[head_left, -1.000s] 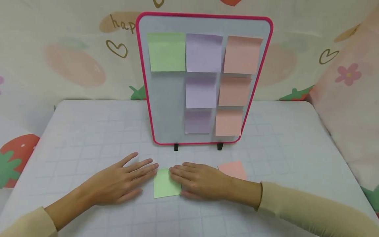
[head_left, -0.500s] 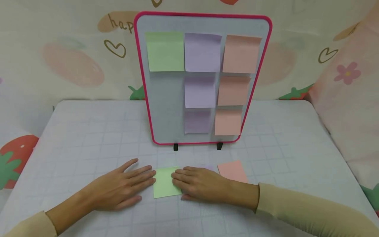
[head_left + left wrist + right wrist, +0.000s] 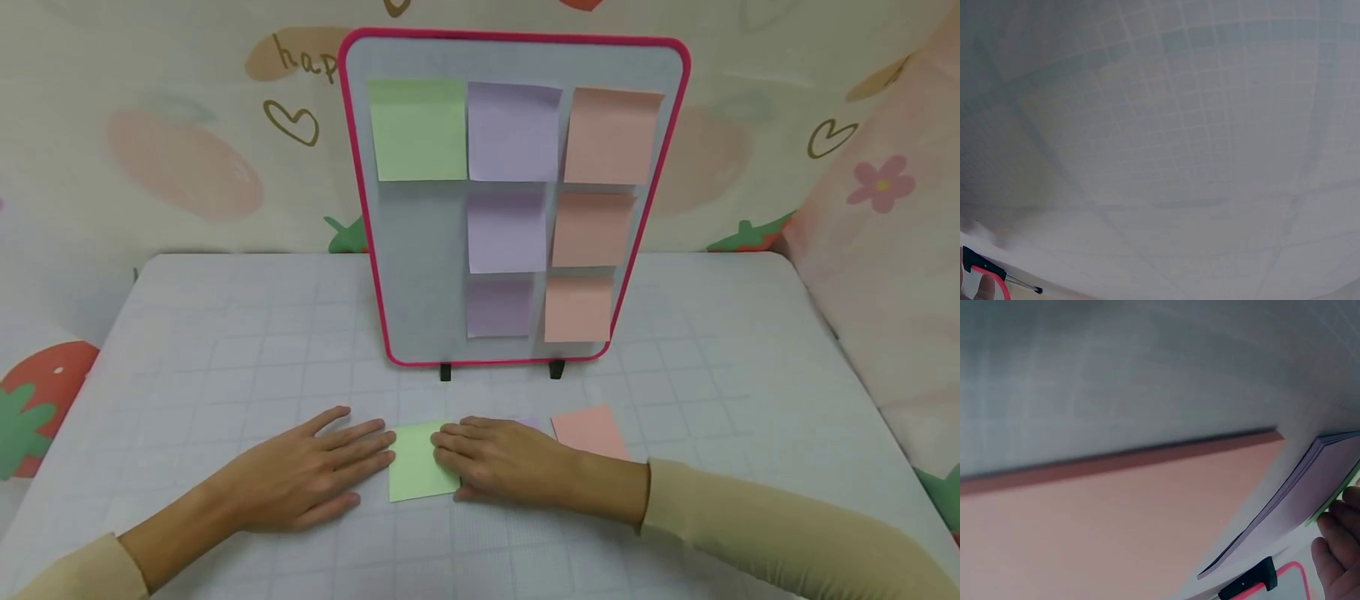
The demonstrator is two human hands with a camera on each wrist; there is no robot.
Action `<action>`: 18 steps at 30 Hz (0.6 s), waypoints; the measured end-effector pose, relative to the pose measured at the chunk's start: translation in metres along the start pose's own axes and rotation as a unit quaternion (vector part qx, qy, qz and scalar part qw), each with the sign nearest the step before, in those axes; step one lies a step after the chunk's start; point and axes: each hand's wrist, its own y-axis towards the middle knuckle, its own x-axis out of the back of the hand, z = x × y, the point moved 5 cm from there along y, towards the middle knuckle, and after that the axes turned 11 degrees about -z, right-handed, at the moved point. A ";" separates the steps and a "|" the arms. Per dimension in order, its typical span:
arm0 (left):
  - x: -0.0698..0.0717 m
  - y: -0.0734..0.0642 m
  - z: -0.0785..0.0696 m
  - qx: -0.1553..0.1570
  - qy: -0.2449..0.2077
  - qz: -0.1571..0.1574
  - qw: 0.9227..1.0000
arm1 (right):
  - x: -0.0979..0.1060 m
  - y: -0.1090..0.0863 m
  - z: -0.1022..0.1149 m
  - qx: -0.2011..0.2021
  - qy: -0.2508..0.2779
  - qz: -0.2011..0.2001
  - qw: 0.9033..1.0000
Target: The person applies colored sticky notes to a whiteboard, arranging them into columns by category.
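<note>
A green sticky note pad [image 3: 416, 462] lies on the table below the whiteboard. My left hand [image 3: 307, 479] rests flat, its fingertips touching the pad's left edge and its thumb apart. My right hand [image 3: 510, 458] lies over the pad's right part, fingers on top and thumb at the lower right corner, pinching that edge. The underside of the grip is hidden in the head view. In the right wrist view, several fingertips [image 3: 1338, 534] meet the green pad's edge beside a purple sticky note pad [image 3: 1297, 494]. A pink sticky note pad [image 3: 592, 432] lies partly behind my right wrist.
The whiteboard [image 3: 423, 275] with a pink rim stands on black feet [image 3: 446, 372]. It bears one green note [image 3: 420, 129], a column of purple notes [image 3: 506, 233] and a column of pink notes [image 3: 592, 229]. A patterned cloth [image 3: 187, 167] hangs behind the table.
My left hand has shifted slightly down and now stays against the pad. The right thumb has drawn in toward the pad's lower right corner. The notes on the board have not changed.
</note>
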 end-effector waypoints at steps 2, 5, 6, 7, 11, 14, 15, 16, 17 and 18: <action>0.000 0.000 0.000 -0.001 0.000 -0.001 1.000 | 0.000 0.000 0.000 -0.005 0.003 0.004 1.000; 0.000 0.001 0.000 -0.002 0.001 0.000 1.000 | 0.000 0.002 -0.001 -0.011 0.013 0.013 1.000; 0.000 0.001 0.000 -0.002 0.001 0.001 1.000 | 0.000 0.003 -0.002 -0.013 0.019 0.017 1.000; -0.001 0.001 0.000 -0.003 0.003 0.002 1.000 | 0.000 0.003 -0.002 -0.016 0.025 0.020 0.999; -0.001 0.001 -0.001 -0.004 0.006 0.005 1.000 | 0.002 0.005 -0.004 -0.022 0.044 0.033 0.998; 0.000 0.001 -0.001 -0.005 0.007 0.003 1.000 | 0.003 0.005 -0.005 -0.022 0.049 0.037 0.998; 0.000 0.001 -0.001 -0.005 0.007 0.002 1.000 | 0.003 0.005 -0.005 -0.022 0.050 0.039 0.998; 0.000 0.001 -0.001 -0.005 0.007 0.002 1.000 | 0.003 0.006 -0.005 -0.021 0.050 0.041 0.998; 0.000 0.001 -0.001 -0.005 0.006 0.001 1.000 | 0.003 0.005 -0.005 -0.021 0.051 0.044 0.998; 0.000 0.001 -0.001 -0.005 0.006 0.000 1.000 | 0.004 0.006 -0.006 -0.020 0.052 0.046 0.997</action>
